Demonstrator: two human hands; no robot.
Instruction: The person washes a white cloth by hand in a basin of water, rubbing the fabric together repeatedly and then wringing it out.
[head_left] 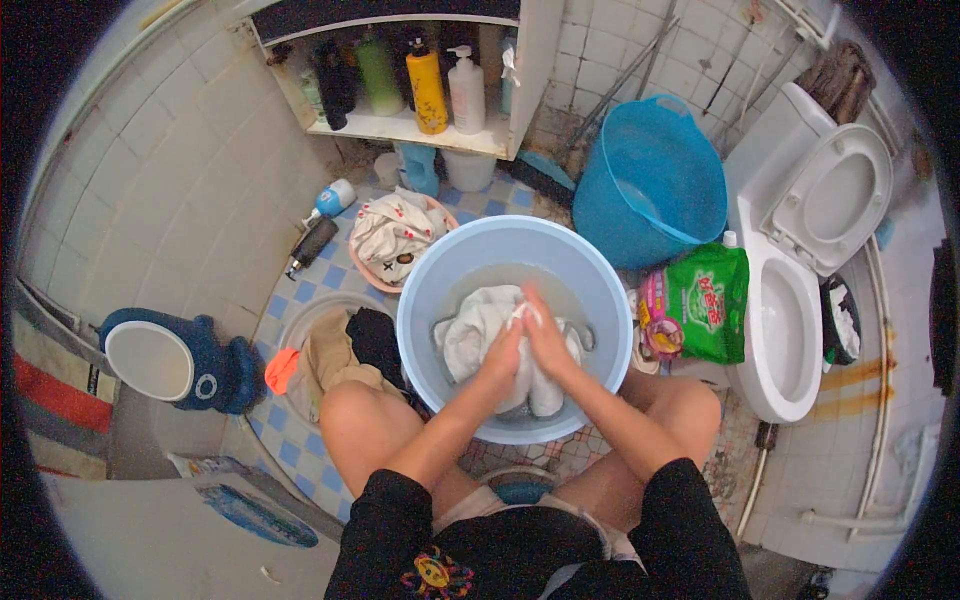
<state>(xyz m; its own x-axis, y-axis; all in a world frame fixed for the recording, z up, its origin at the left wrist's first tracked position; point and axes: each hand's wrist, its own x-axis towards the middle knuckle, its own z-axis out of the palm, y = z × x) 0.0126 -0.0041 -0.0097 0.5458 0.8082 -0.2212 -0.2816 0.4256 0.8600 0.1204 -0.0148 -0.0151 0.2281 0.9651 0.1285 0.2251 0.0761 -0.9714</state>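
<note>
A light blue basin (413, 340) stands between my knees, with cloudy water in it. In the water lies a bunched white garment (480, 318); its exact kind is hidden by the folds. My left hand (504, 348) and my right hand (546, 338) meet over the middle of the basin, closed against each other. A small bit of white cloth shows between their fingers, pinched from the garment. The fingertips of the right hand are slightly blurred. Part of the garment lies under both hands.
Left are a pink basin (368, 268) of white clothes and a tub (296, 325) of dark and tan clothes. A large blue bucket (650, 190), green detergent bag (708, 305) and toilet (782, 340) stand right. Bottles (427, 90) fill a cabinet shelf ahead.
</note>
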